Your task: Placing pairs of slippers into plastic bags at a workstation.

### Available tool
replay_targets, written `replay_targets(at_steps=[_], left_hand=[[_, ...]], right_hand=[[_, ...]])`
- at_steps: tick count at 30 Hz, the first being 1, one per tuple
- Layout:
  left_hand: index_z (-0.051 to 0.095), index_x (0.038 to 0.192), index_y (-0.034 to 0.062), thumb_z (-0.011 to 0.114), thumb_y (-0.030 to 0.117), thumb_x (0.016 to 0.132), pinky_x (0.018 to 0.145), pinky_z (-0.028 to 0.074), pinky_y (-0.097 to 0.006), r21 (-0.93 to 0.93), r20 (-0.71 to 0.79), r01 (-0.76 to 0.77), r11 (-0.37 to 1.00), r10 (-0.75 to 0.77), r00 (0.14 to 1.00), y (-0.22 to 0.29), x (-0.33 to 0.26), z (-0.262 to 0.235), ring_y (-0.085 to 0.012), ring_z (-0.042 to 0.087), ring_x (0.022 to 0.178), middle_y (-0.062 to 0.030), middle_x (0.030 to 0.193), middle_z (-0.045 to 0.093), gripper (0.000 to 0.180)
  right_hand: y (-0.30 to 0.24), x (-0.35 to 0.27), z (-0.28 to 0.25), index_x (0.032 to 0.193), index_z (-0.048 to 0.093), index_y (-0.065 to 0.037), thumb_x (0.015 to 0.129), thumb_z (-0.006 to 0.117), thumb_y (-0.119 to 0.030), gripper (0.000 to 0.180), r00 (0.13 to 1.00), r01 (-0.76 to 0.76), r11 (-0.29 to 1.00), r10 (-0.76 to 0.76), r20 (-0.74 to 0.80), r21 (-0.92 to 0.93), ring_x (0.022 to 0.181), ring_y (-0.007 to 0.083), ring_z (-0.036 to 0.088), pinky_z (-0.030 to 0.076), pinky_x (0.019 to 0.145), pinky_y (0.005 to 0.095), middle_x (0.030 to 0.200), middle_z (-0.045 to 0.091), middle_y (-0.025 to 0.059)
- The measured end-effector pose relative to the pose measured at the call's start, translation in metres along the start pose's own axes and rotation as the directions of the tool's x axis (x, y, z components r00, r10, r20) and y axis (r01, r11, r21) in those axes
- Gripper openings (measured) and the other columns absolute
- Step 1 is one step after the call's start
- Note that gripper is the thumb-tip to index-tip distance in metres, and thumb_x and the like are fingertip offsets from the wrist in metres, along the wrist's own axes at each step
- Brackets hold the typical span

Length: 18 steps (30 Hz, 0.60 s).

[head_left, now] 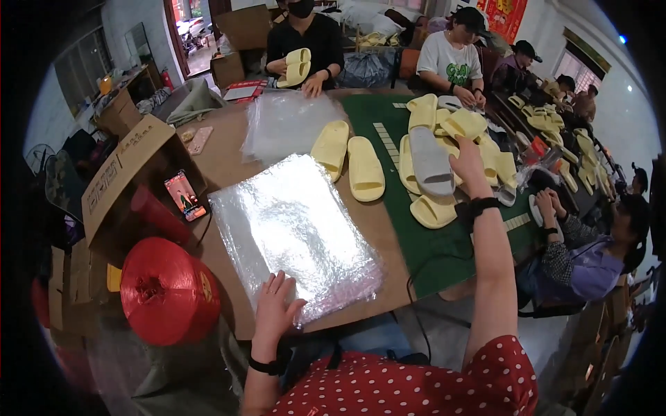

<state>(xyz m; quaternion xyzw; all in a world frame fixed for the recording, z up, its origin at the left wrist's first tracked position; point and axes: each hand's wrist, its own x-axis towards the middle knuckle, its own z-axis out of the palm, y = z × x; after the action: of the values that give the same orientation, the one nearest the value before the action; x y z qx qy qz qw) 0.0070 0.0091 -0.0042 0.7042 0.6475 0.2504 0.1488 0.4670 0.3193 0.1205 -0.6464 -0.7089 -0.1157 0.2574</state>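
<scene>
My left hand (276,305), fingers spread, lies on the near edge of a stack of shiny clear plastic bags (291,222). My right hand (468,163) reaches into a pile of slippers at the right, its fingers stretched out beside a grey slipper (430,163) that rests on top. Whether the fingertips touch the grey slipper or the yellow slipper (465,123) beyond them, I cannot tell. A pair of yellow slippers, one left (330,149) and one right (366,170), sits just past the bags.
A big red roll of plastic twine (166,291) stands at the left edge, near a cardboard box (132,177) with a lit phone (184,195) leaning on it. More clear bags (284,125) lie farther back. Across the table a person holds yellow slippers (297,68); others work at the right.
</scene>
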Motion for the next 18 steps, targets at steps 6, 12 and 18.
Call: replay_targets(at_steps=[6,12,18], left_hand=[[0.063,0.124,0.0068,0.075,0.032,0.082,0.113,0.031,-0.051,-0.081,-0.005,0.02,0.996,-0.021,1.0,-0.001,-0.002,-0.003,-0.0407,0.044,0.134,-0.0186,0.142,0.052,0.051],[0.063,0.124,0.0059,0.075,0.031,0.082,0.114,0.03,-0.05,-0.084,-0.023,0.02,0.996,-0.022,0.999,0.001,-0.003,-0.001,-0.0404,0.043,0.134,-0.0191,0.143,0.051,0.05],[0.061,0.125,0.0059,0.074,0.031,0.082,0.115,0.028,-0.05,-0.067,-0.017,0.026,0.997,-0.027,0.999,0.004,-0.001,0.001,-0.0405,0.042,0.135,-0.0189,0.144,0.05,0.051]], right_hand=[[-0.002,0.007,0.023,0.134,0.052,-0.002,0.063,0.067,-0.009,0.073,0.953,0.125,0.971,-0.174,0.248,0.203,0.116,0.039,0.055,0.046,0.099,0.0406,0.121,0.057,0.0231],[-0.01,-0.014,0.018,0.111,0.063,0.002,0.059,0.076,-0.016,0.056,0.93,0.01,0.992,-0.055,0.362,0.126,0.102,0.0337,0.057,0.05,0.089,0.0385,0.113,0.048,0.0173],[-0.024,-0.007,-0.023,0.104,0.064,0.0,0.066,0.086,-0.019,0.048,0.997,-0.072,0.857,0.083,0.002,0.51,0.089,0.0231,0.061,0.05,0.078,0.0336,0.102,0.058,0.0101]])
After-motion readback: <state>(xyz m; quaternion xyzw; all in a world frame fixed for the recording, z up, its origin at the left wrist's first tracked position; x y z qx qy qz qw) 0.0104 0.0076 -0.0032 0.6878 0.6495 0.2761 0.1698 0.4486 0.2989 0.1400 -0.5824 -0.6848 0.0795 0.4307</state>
